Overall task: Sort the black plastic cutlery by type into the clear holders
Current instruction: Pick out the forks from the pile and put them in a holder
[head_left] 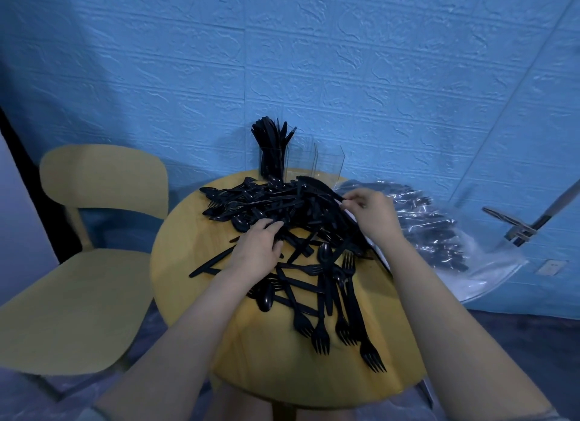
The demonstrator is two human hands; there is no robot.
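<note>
The blue textured wall (345, 59) fills the background behind the round table (188, 279), which serves as the reference landmark here. A yellow chair (94, 232) stands to the left of the table, close beside its edge. A clear plastic bag (439, 229) holding more black cutlery lies at the table's right side, hanging past the rim. A metal stand (518, 229) is visible further right of the table, against the wall.

A heap of black plastic cutlery (266, 204) covers the far and centre parts of the tabletop; forks, spoons and knives are mixed and overlapping. Several forks (348, 295) lie on the near right part of the table, tines toward the near edge.

At the far edge of the table stand the clear holders. The left holder (273, 163) is packed with upright black pieces. The empty-looking holder (328, 166) stands just right of it, and a further clear wall shows between them.

The left hand (257, 248) rests palm down on the centre of the heap, fingers extended into the cutlery and slightly curled; whether it has hold of a piece cannot be determined. The right hand (370, 213) is above the right side of the heap, thumb and fingertips pinched together on a black knife (317, 185) whose blade extends left toward the holders.
</note>
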